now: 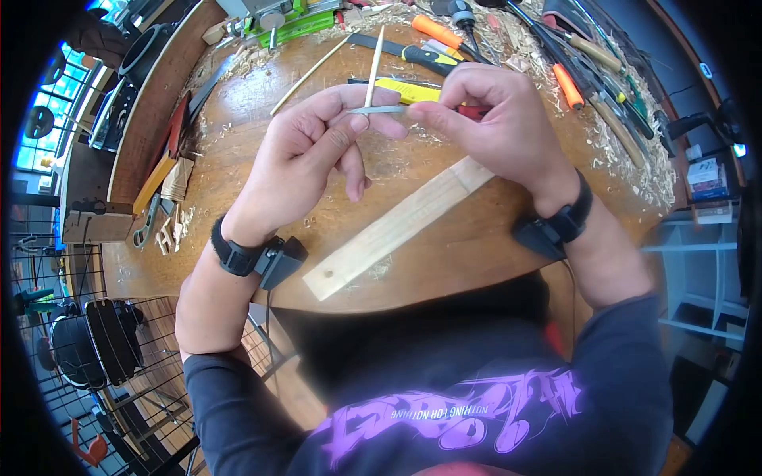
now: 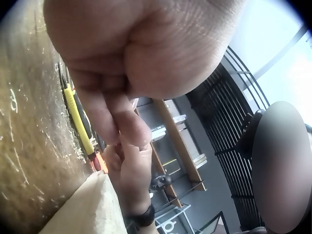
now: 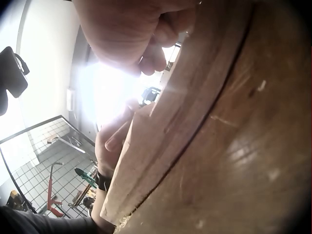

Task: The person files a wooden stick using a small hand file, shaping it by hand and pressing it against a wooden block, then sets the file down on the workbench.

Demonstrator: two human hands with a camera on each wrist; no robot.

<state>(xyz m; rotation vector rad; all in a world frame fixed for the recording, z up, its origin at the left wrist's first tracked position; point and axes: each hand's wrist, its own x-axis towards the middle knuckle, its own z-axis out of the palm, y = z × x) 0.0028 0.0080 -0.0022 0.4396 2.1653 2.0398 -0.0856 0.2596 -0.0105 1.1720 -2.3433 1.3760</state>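
Note:
Over the bench, my left hand (image 1: 305,155) pinches a slim pointed wooden stick (image 1: 376,67) near its lower end, between thumb and fingers. The stick stands up from the fingertips. A narrow grey strip (image 1: 379,110) crosses the stick's lower end, right at the left thumb tip. My right hand (image 1: 508,115) pinches the strip's right end between thumb and curled forefinger. Below the hands a flat wooden board (image 1: 389,230) lies diagonally on the bench, its far end hidden by the right hand. In both wrist views the fingers hide the stick and strip.
A yellow utility knife (image 1: 409,90) lies just beyond the hands, near a second thin stick (image 1: 309,75). Orange-handled tools (image 1: 436,32) and several others lie among wood shavings (image 1: 516,40) at the back and right. Scissors (image 1: 146,222) lie on the left.

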